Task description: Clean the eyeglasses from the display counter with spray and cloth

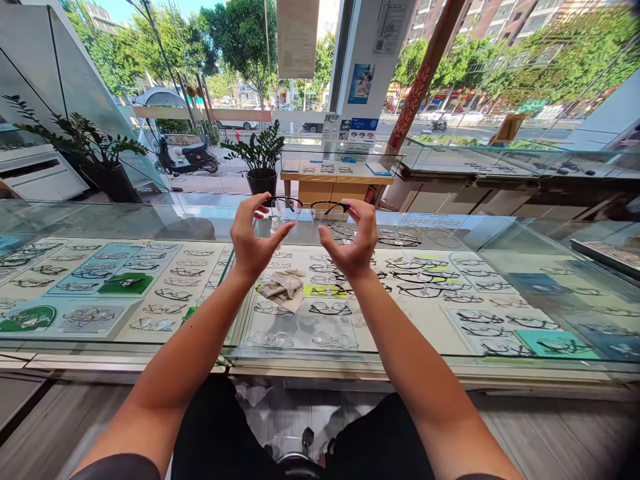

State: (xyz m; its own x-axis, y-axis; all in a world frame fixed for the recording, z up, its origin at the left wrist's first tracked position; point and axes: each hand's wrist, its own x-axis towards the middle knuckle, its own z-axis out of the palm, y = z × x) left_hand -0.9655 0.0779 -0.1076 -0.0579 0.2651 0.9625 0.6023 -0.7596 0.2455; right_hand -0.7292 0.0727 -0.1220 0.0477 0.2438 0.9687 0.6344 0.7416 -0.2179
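Observation:
A pair of dark-topped eyeglasses is held up in front of me, above the glass counter. My left hand is closed on its left end, with the thumb held away below the lens. At the right end my right hand grips the frame near the hinge, its thumb below the right lens. A crumpled beige cloth lies on the glass under my hands. Behind the left lens stands a small white bottle, partly covered by my fingers.
The glass display counter spans the view, with rows of eyeglasses inside. Some frames lie near its far side. A potted plant and a wooden cabinet stand beyond, before the window. My knees are below the counter's near edge.

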